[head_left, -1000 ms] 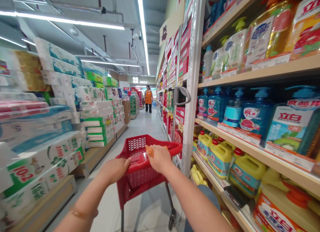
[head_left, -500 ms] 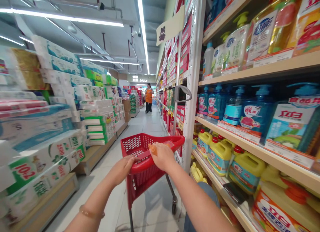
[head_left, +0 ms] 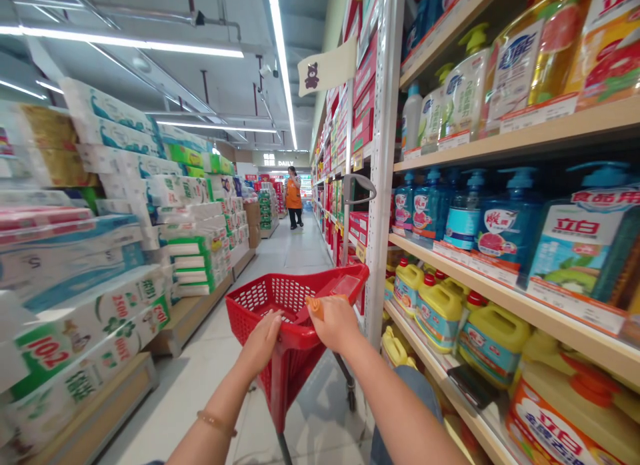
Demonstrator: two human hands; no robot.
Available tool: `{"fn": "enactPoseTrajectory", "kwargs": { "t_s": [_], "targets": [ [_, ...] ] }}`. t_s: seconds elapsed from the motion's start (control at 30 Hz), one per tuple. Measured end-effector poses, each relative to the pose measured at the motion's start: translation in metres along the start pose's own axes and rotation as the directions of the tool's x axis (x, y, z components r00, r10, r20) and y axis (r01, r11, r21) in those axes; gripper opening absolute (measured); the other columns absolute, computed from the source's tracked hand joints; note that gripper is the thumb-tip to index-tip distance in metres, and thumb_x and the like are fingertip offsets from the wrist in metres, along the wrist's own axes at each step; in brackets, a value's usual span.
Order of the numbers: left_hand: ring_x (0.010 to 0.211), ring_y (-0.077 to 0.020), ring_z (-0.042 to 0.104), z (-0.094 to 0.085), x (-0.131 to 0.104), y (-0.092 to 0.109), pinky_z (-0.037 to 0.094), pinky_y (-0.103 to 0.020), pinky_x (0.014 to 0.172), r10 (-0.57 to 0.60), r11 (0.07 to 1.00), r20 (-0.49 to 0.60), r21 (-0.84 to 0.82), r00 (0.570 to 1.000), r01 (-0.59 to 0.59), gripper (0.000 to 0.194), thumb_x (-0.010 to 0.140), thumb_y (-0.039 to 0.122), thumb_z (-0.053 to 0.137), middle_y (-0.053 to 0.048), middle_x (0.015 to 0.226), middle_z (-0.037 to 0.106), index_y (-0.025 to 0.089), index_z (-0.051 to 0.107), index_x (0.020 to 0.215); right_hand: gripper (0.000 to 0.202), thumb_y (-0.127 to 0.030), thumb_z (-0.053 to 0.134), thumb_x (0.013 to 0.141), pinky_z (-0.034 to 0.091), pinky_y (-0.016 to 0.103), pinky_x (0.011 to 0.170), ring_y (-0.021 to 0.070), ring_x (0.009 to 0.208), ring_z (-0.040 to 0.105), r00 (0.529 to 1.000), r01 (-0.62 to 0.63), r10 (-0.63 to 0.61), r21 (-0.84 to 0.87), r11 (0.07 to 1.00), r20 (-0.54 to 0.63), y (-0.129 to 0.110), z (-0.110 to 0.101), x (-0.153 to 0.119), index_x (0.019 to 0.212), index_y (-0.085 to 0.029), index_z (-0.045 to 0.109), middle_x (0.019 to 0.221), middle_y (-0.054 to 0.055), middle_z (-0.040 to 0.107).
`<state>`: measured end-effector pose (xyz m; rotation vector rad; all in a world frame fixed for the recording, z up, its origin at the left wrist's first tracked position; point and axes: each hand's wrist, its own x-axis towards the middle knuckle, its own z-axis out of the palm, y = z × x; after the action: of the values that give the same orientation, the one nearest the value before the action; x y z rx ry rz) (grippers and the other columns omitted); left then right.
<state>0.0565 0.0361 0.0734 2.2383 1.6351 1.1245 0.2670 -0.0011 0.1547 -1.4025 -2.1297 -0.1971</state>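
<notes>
Red cart (head_left: 295, 375) is set ahead of both hands, near edge (head_left: 295, 333) slanting away R; L grip (head_left: 263, 341) laid on it, curl can't be told; R grip (head_left: 334, 323) wrapped round orange item (head_left: 315, 307).

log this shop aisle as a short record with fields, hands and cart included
left hand: on the near rim of the red cart
right hand: at the cart's rim, holding an orange item, identity unclear
left of aisle: stacked wrapped packs
right of aisle: shelves with blue pump bottles, yellow jugs below
ahead: person wearing orange
</notes>
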Motion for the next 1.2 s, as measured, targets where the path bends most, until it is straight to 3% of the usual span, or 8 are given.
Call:
{"fn": "enactPoseTrajectory", "kwargs": {
  "t_s": [0.1,0.3,0.5,0.73,0.87,1.0,1.1,1.2],
  "targets": [
    [0.113,-0.0206,0.057,0.022,0.007,-0.012,0.043,-0.041,0.102,0.054,0.997,-0.084,0.059,0.995,-0.049,0.051,0.097,0.034,0.016,-0.009,0.115,0.067,0.018,0.062,0.112,0.024,-0.031,0.046,0.089,0.037,0.032,0.078,0.0227,0.086,0.063,0.998,-0.057,0.057,-0.046,0.997,-0.018,-0.006,0.005,0.0,0.088,-0.016,0.065,0.091,0.01,0.07],
    [0.104,-0.0234,0.059,0.031,0.004,0.002,0.04,-0.046,0.099,0.081,0.962,-0.103,0.269,0.991,-0.051,0.035,0.094,0.03,0.031,-0.008,0.105,0.068,0.022,0.062,0.106,0.022,-0.033,0.053,0.08,0.035,0.035,0.08,0.0245,0.088,0.059,0.986,0.165,-0.167,-0.067,0.984,-0.016,-0.019,0.016,-0.016,0.091,-0.016,0.062,0.092,0.01,0.067],
    [0.116,-0.0193,0.053,0.029,-0.001,-0.004,0.033,-0.044,0.106,-0.005,0.965,-0.041,0.261,0.999,0.015,0.042,0.099,0.037,0.019,-0.003,0.119,0.064,0.026,0.056,0.115,0.023,-0.032,0.047,0.088,0.035,0.034,0.076,0.0222,0.083,0.061,1.0,-0.021,0.02,-0.103,0.994,-0.014,0.01,0.003,-0.006,0.085,-0.016,0.063,0.087,0.009,0.069],
    [0.101,-0.0202,0.056,0.053,0.017,-0.012,0.041,-0.037,0.094,0.017,0.956,0.028,0.291,0.999,-0.024,0.048,0.098,0.036,0.013,-0.007,0.1,0.065,0.02,0.059,0.098,0.024,-0.018,0.048,0.083,0.036,0.041,0.079,0.0298,0.09,0.06,0.995,-0.039,0.065,-0.319,0.947,0.073,-0.017,0.029,0.01,0.096,-0.006,0.066,0.094,0.02,0.067],
    [0.104,-0.0185,0.057,0.038,0.014,-0.031,0.041,-0.036,0.096,0.008,0.961,0.083,0.276,0.997,-0.031,0.046,0.098,0.04,0.016,-0.005,0.106,0.065,0.022,0.058,0.103,0.026,-0.021,0.05,0.082,0.036,0.041,0.079,0.0296,0.09,0.061,0.991,0.03,0.003,-0.246,0.969,0.132,-0.004,0.029,0.013,0.098,-0.007,0.066,0.094,0.019,0.068],
    [0.113,-0.0208,0.053,0.031,0.006,-0.051,0.035,-0.043,0.103,-0.085,0.955,0.067,0.291,0.994,0.062,0.044,0.098,0.04,0.018,-0.007,0.115,0.062,0.022,0.056,0.111,0.027,-0.02,0.049,0.083,0.035,0.043,0.08,0.0313,0.091,0.061,0.989,-0.112,0.132,-0.245,0.963,0.066,0.017,0.029,0.022,0.096,-0.006,0.067,0.094,0.021,0.068],
    [0.119,-0.0228,0.049,0.044,0.004,-0.048,0.026,-0.051,0.109,-0.136,0.947,0.049,0.301,0.99,0.115,0.043,0.097,0.042,0.022,-0.008,0.12,0.06,0.022,0.055,0.115,0.029,-0.015,0.044,0.085,0.035,0.045,0.082,0.0328,0.095,0.061,0.972,-0.215,0.234,-0.29,0.933,0.032,0.008,0.047,0.029,0.1,-0.003,0.067,0.098,0.025,0.067],
    [0.123,-0.0211,0.046,0.055,0.004,-0.039,0.023,-0.05,0.111,-0.129,0.949,0.065,0.299,0.989,0.105,0.043,0.097,0.039,0.021,-0.007,0.126,0.059,0.024,0.054,0.12,0.031,-0.017,0.048,0.084,0.034,0.045,0.088,0.0325,0.105,0.058,0.987,-0.109,0.136,-0.275,0.955,0.081,-0.013,0.075,0.03,0.106,-0.005,0.066,0.109,0.024,0.066]
  ]
}}
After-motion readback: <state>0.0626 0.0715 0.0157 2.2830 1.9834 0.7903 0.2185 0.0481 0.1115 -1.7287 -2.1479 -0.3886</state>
